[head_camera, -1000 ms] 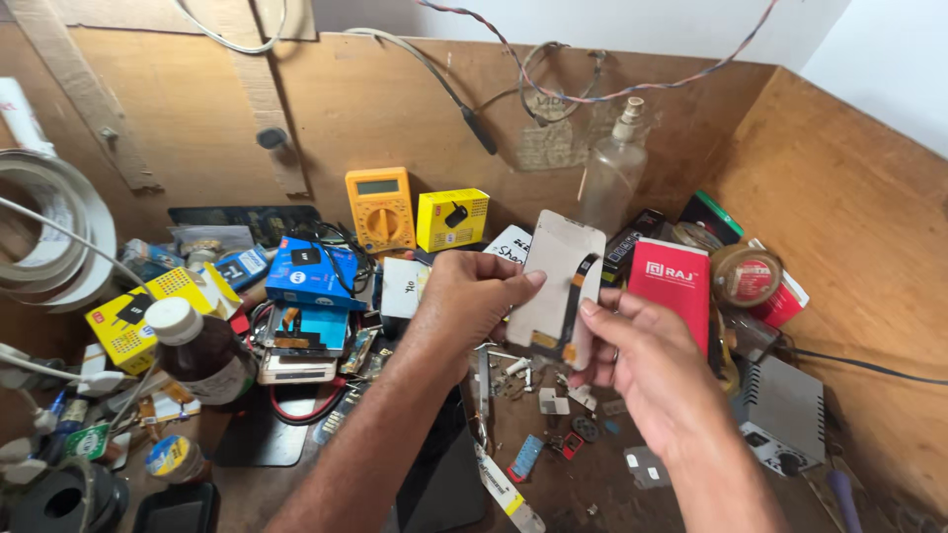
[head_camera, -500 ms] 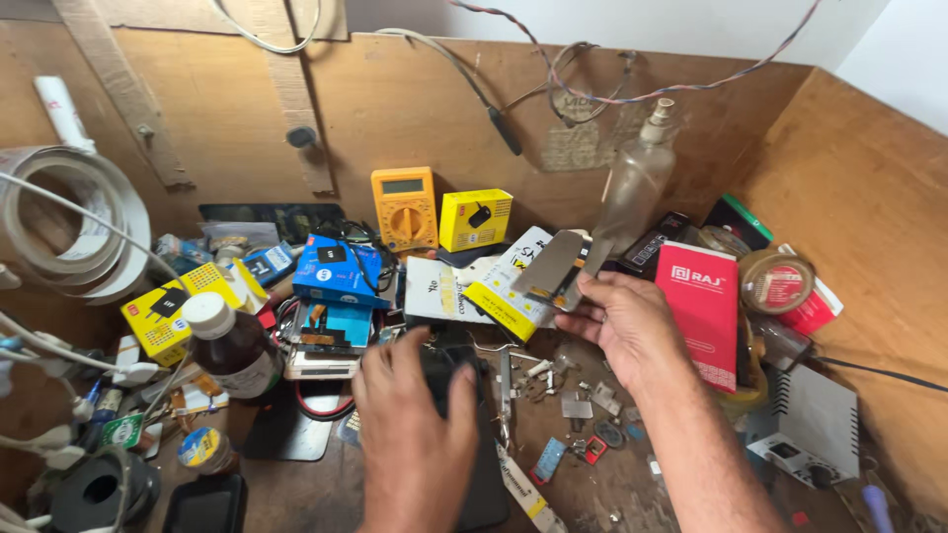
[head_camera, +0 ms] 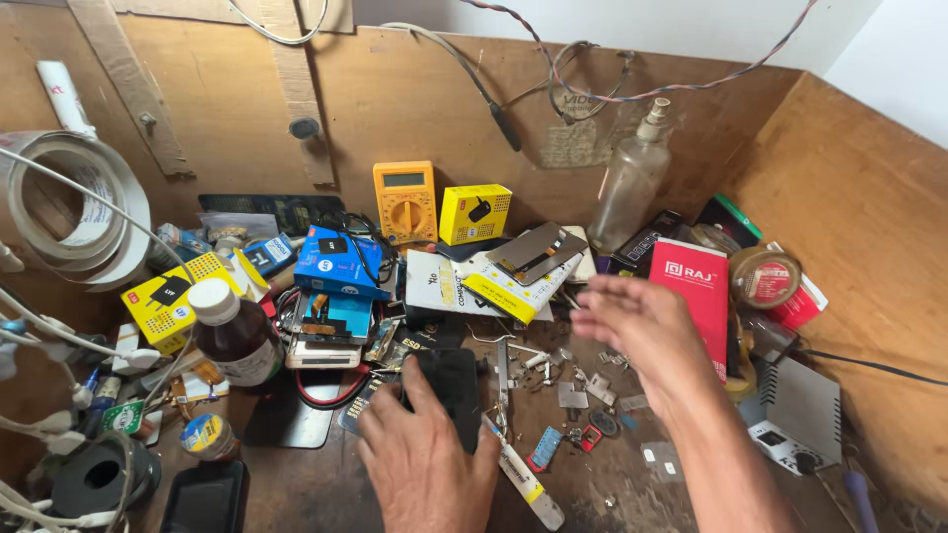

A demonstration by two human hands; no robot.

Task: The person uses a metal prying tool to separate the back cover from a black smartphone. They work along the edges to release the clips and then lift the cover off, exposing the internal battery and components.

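L hand [head_camera: 427, 454] lies flat, fingers spread, pressing on a black rectangular phone-like slab [head_camera: 449, 390] at the front-middle of the cluttered brown wooden bench [head_camera: 326, 484]; it holds the slab down rather than gripping it. R hand [head_camera: 632, 331] hovers open & empty, fingers loosely spread and a bit blurred, above the scatter of small metal plates & screws [head_camera: 583, 390], not touching anything I can make out.

Around: thin grey metal back panel [head_camera: 538, 252] lies tilted on a white-and-yellow flat box [head_camera: 494, 286], well apart from both hands. Yellow multimeter [head_camera: 405, 202] and small yellow carton [head_camera: 475, 213] stand against the back wall, w/ a clear glass bottle [head_camera: 632, 183] to their right. Brown bottle w/ white cap [head_camera: 232, 331] sits left of the slab, red box [head_camera: 699, 291] to the right, white-yellow pen-like tool [head_camera: 518, 474] just beside the L hand.

To do this well, in my judgement: keep L palm pressure even so the slab doesn't skid on the loose bits, bring R hand down slowly, avoid sweeping screws off, and clear space beside the slab before lifting anything.
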